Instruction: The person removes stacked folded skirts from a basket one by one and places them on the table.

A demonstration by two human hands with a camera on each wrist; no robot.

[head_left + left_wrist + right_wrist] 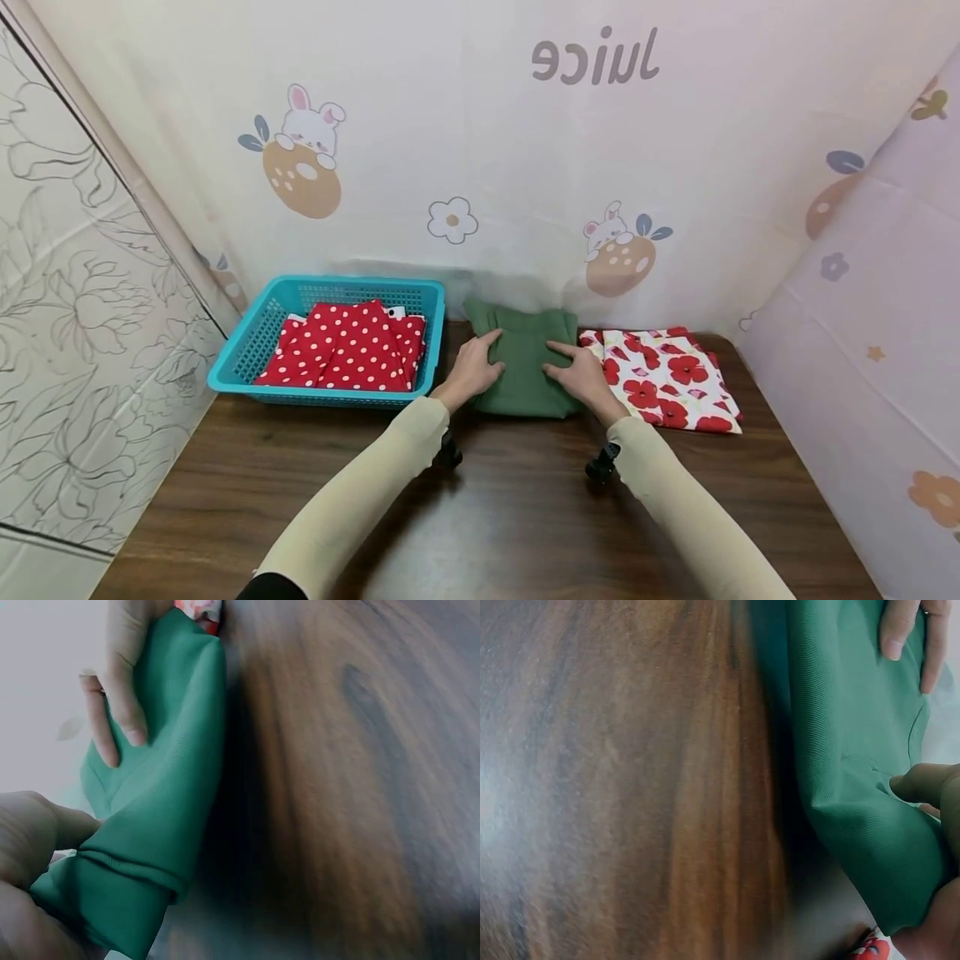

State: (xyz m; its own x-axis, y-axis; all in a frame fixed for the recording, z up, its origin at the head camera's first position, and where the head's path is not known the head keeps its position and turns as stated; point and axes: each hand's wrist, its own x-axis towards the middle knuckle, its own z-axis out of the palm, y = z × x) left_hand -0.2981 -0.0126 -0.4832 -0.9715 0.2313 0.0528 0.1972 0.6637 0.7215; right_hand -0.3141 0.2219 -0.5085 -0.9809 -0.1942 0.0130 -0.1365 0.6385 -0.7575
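Observation:
A folded green cloth (527,358) lies on the table in the middle of the head view, its top flat and its upper left corner sticking out. My left hand (472,371) rests on its left side, thumb and forefinger stretched over the fabric. Mirroring it, my right hand (585,377) touches the right side with thumb and forefinger extended toward the middle. The remaining fingers of both hands are mostly hidden. In the left wrist view a layered fold shows in the green cloth (161,795) beside my left hand. A smooth near edge of the green cloth (821,712) runs through the right wrist view.
Left of the green cloth stands a turquoise basket (326,398) with a folded red polka-dot cloth (348,346) inside. Close on the right lies a folded white cloth with red flowers (667,379). A printed curtain (510,167) hangs behind the brown wooden table (517,517).

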